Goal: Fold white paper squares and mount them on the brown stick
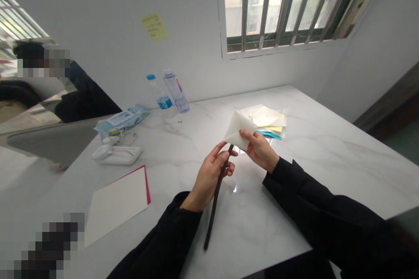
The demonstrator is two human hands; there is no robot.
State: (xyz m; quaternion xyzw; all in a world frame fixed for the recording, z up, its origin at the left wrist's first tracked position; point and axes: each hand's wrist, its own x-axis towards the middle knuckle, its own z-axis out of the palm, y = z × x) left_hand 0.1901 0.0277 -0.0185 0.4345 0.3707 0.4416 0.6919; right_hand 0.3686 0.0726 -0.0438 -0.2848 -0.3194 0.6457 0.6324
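Observation:
My left hand (209, 177) is closed round a long, thin dark brown stick (216, 202), which slants down toward the near side of the table. Its upper end meets the lower edge of a white, folded paper-like piece (236, 126). Thumb on top, my right hand (261, 150) pinches that white piece by its right side. The left fingertips are at the piece's lower left corner; whether they grip it too I cannot tell. Just behind my right hand lies a stack of white, yellow and blue sheets (265, 117).
A cream sheet with a red edge (118, 205) lies at left on the marble-patterned table (327, 148). Beyond it are a white power strip (122, 155), a wipes packet (124, 118) and two plastic bottles (176, 91). Another person (78, 91) sits past the left partition.

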